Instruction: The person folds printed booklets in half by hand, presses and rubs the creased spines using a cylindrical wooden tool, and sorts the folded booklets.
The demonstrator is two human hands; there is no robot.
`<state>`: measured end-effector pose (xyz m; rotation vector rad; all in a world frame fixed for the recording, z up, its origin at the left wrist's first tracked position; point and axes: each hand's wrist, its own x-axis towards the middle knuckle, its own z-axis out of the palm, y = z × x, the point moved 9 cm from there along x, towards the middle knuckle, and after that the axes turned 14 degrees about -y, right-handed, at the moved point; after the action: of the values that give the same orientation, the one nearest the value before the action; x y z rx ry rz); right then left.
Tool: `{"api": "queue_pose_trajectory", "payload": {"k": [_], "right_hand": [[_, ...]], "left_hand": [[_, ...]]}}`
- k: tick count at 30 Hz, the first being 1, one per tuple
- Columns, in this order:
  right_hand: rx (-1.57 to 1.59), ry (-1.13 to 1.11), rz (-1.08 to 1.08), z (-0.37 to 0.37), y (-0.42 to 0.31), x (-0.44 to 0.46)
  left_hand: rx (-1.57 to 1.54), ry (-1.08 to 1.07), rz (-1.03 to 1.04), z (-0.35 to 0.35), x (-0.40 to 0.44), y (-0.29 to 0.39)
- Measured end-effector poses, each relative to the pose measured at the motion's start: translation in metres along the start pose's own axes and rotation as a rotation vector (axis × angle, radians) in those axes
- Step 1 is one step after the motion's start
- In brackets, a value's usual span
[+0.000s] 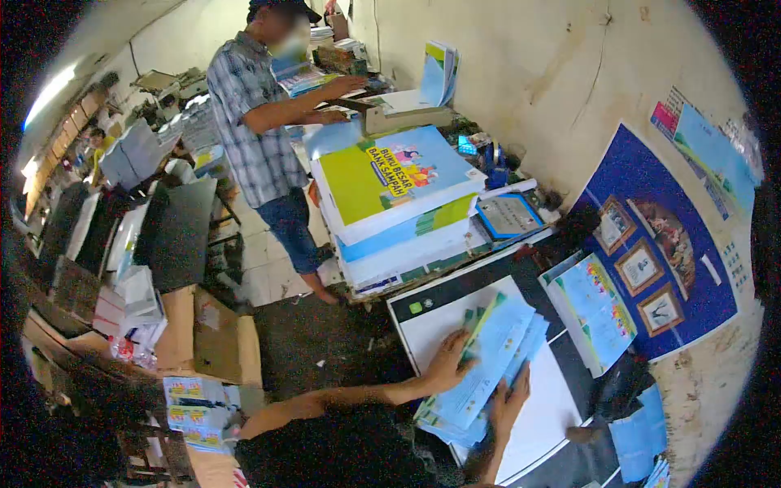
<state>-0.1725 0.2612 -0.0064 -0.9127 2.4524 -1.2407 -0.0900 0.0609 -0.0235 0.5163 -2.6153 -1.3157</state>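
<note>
A loose, fanned stack of light-blue printed sheets lies at a slant over a white panel on the table. My left hand grips the stack's left edge, fingers bent over it. On the near right edge, my right hand holds the sheets between thumb and fingers. More sheets in the pile poke out beneath at uneven angles. The white panel with a dark border lies under both hands. To the right, a pile of blue printed covers leans near the wall.
A tall stack of large printed sheets stands on the table ahead. Behind it, a person in a checked shirt handles papers. A framed blue certificate lies beside the stack. At left sit an open cardboard box and bundled booklets.
</note>
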Motion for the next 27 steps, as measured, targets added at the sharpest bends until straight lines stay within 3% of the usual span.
{"api": "queue_pose_trajectory", "payload": {"k": [1, 2, 4, 5, 7, 9, 13, 17, 27], "right_hand": [[0.157, 0.024, -0.032, -0.005, -0.014, -0.003], [0.296, 0.049, 0.048, -0.011, -0.006, -0.007], [0.578, 0.084, 0.208, -0.017, 0.018, -0.028], [0.496, 0.095, 0.282, -0.028, 0.013, -0.036], [0.619, 0.108, 0.431, -0.042, 0.044, -0.055], [0.536, 0.125, 0.375, -0.046, 0.070, -0.063], [0.421, -0.001, 0.358, -0.013, 0.036, -0.040], [0.314, -0.180, 0.316, 0.031, -0.005, -0.007], [0.036, -0.431, 0.232, 0.053, -0.066, 0.033]], "left_hand": [[0.134, 0.168, 0.136, 0.008, -0.014, 0.014], [0.020, 0.017, 0.064, 0.023, -0.011, -0.005], [0.013, 0.020, 0.090, 0.019, -0.014, -0.009], [0.006, 0.017, 0.095, 0.016, -0.017, -0.009], [0.063, -0.057, 0.083, 0.011, -0.020, -0.002], [0.144, -0.120, 0.099, 0.009, -0.024, 0.007], [0.070, -0.058, 0.098, 0.000, -0.024, 0.011], [0.246, -0.017, 0.169, 0.011, -0.026, 0.009], [0.063, 0.063, 0.228, -0.010, -0.029, 0.008]]}}
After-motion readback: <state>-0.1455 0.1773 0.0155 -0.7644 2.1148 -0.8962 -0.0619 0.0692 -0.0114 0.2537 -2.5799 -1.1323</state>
